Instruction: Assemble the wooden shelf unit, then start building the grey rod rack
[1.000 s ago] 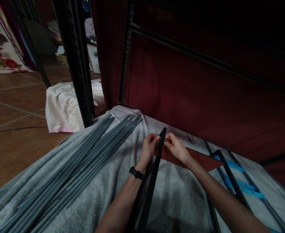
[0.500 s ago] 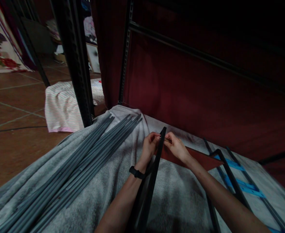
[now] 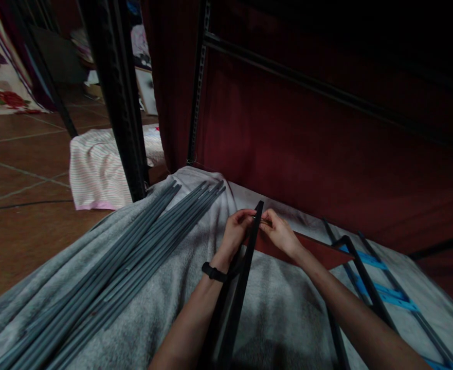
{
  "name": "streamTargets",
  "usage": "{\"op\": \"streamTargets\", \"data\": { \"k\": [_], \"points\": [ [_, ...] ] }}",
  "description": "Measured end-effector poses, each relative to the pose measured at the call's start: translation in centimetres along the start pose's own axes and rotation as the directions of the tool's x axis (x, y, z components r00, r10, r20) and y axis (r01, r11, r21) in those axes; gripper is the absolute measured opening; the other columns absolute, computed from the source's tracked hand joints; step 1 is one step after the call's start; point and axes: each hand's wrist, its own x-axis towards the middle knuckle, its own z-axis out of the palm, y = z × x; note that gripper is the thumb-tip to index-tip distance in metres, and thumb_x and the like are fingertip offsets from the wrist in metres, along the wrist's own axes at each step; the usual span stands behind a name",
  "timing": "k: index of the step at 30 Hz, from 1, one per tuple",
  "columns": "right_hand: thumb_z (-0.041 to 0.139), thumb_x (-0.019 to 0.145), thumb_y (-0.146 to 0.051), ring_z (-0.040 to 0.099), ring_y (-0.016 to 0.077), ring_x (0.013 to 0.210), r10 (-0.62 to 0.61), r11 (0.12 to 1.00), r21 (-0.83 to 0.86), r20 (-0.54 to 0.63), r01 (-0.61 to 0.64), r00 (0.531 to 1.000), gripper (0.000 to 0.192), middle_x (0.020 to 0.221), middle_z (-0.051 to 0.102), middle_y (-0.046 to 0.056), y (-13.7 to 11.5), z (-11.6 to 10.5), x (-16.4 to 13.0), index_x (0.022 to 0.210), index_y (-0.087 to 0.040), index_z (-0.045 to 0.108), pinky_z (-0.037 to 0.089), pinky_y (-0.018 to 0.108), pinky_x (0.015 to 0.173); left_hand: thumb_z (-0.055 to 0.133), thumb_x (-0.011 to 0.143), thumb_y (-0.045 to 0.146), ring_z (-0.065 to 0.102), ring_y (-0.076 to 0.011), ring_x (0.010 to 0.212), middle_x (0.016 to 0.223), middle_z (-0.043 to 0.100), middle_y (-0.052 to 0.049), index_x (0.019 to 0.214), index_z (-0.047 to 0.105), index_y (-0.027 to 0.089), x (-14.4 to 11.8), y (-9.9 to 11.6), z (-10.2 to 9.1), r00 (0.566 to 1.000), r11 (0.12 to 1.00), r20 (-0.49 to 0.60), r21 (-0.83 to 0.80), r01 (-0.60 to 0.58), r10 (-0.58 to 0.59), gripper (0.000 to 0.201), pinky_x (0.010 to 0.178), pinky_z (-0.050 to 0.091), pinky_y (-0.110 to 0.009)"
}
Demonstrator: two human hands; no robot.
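Note:
A black metal bar [image 3: 245, 272] of a frame rises from the bottom, its upper end between my two hands. On its left side my left hand [image 3: 237, 226] has its fingers closed in a pinch close to the top end; what sits in the fingertips is too small to make out. To the right, my right hand [image 3: 280, 232] grips a thin, brass-coloured piece [image 3: 266, 222] that points at the bar. Its exact kind does not show. Below my right hand a reddish-brown board [image 3: 314, 250] lies across the frame, partly hidden by my forearm.
Several long grey rods [image 3: 133, 257] lie bundled on the grey blanket [image 3: 187, 288] at left. Black bars with blue strips [image 3: 392, 297] lie at right. A dark upright post [image 3: 124, 118], a black rail [image 3: 288, 72] and a dark red curtain [image 3: 288, 139] stand behind.
My left wrist has shifted slightly left and its forearm has turned a little. Both hands stay at the bar's upper end, with the brass-coloured piece still in my right fingers.

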Motion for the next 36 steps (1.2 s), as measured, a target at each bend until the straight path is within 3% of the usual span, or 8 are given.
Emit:
{"op": "streamTargets", "data": {
  "k": [7, 12, 17, 19, 23, 25, 30, 36],
  "points": [
    [0.055, 0.085, -0.036, 0.06, 0.0178, 0.075, 0.0, 1.0, -0.013, -0.014, 0.0, 1.0, 0.012, 0.084, 0.066, -0.001, -0.2, 0.0, 0.0, 0.089, -0.026, 0.05, 0.044, 0.03, 0.068, 0.074, 0.072, 0.035, 0.052, -0.0104, 0.06, 0.065, 0.059, 0.001, 0.073, 0.063, 0.016, 0.2, -0.8, 0.0, 0.997, 0.995, -0.079, 0.099, -0.018, 0.026, 0.022, 0.058, 0.043, -0.021],
    [0.056, 0.085, -0.035, 0.061, 0.0181, 0.076, -0.002, 1.0, -0.009, -0.015, 0.001, 1.0, 0.012, 0.086, 0.067, -0.001, -0.1, 0.0, 0.0, 0.092, -0.026, 0.052, 0.044, 0.03, 0.069, 0.073, 0.075, 0.031, 0.062, -0.0142, 0.079, 0.091, 0.069, -0.005, 0.097, 0.068, 0.016, 0.0, -0.4, 0.1, 1.0, 1.0, 0.019, 0.006, -0.016, 0.016, 0.027, 0.071, 0.048, -0.023],
    [0.055, 0.086, -0.034, 0.061, 0.0184, 0.077, 0.002, 1.0, -0.019, -0.005, -0.002, 1.0, 0.011, 0.085, 0.066, -0.001, -0.1, 0.0, 0.0, 0.091, -0.026, 0.05, 0.044, 0.031, 0.07, 0.072, 0.077, 0.036, 0.056, -0.0116, 0.067, 0.073, 0.062, 0.0, 0.081, 0.063, 0.016, -0.1, -0.7, 0.2, 0.995, 0.997, -0.094, 0.07, -0.033, 0.04, 0.022, 0.064, 0.045, -0.022],
    [0.055, 0.086, -0.035, 0.061, 0.0186, 0.078, -0.001, 1.0, -0.012, 0.0, 0.001, 1.0, 0.012, 0.086, 0.066, -0.001, -0.1, 0.0, 0.0, 0.091, -0.026, 0.049, 0.044, 0.031, 0.07, 0.071, 0.076, 0.033, 0.054, -0.0116, 0.066, 0.071, 0.061, 0.001, 0.077, 0.062, 0.016, 0.0, -0.7, 0.2, 0.996, 0.992, -0.074, 0.113, -0.048, 0.056, 0.019, 0.064, 0.045, -0.022],
    [0.055, 0.086, -0.037, 0.062, 0.0182, 0.077, 0.002, 1.0, 0.0, 0.002, -0.002, 1.0, 0.014, 0.086, 0.066, -0.001, -0.1, 0.0, 0.0, 0.091, -0.026, 0.049, 0.044, 0.03, 0.068, 0.071, 0.074, 0.03, 0.06, -0.0137, 0.076, 0.088, 0.067, -0.003, 0.094, 0.067, 0.018, -0.1, -0.5, 0.2, 1.0, 0.999, 0.008, 0.041, -0.016, 0.016, 0.023, 0.071, 0.047, -0.024],
    [0.055, 0.086, -0.036, 0.061, 0.018, 0.075, 0.0, 1.0, 0.0, 0.006, 0.0, 1.0, 0.013, 0.085, 0.066, -0.001, -0.1, 0.0, 0.0, 0.091, -0.026, 0.049, 0.044, 0.03, 0.068, 0.072, 0.075, 0.033, 0.061, -0.0139, 0.078, 0.091, 0.067, -0.003, 0.098, 0.065, 0.018, -0.1, -0.5, 0.2, 1.0, 1.0, -0.024, -0.01, 0.009, -0.009, 0.028, 0.071, 0.047, -0.024],
    [0.055, 0.086, -0.035, 0.061, 0.0186, 0.075, 0.002, 1.0, -0.02, -0.006, -0.002, 1.0, 0.012, 0.083, 0.066, -0.001, -0.1, 0.0, 0.0, 0.09, -0.026, 0.05, 0.043, 0.03, 0.067, 0.072, 0.074, 0.035, 0.053, -0.0114, 0.065, 0.07, 0.059, 0.001, 0.076, 0.062, 0.016, 0.1, -1.1, 0.1, 0.997, 0.995, -0.062, 0.094, -0.036, 0.042, 0.021, 0.063, 0.043, -0.022],
    [0.055, 0.086, -0.036, 0.062, 0.0184, 0.076, 0.004, 1.0, -0.008, 0.003, -0.004, 1.0, 0.013, 0.085, 0.066, -0.001, -0.1, 0.0, 0.0, 0.091, -0.026, 0.049, 0.043, 0.03, 0.069, 0.072, 0.075, 0.033, 0.061, -0.0147, 0.08, 0.092, 0.067, -0.004, 0.098, 0.066, 0.018, 0.0, -0.6, 0.2, 1.0, 0.999, -0.003, -0.022, -0.023, 0.023, 0.029, 0.074, 0.047, -0.025]
  ]
}}
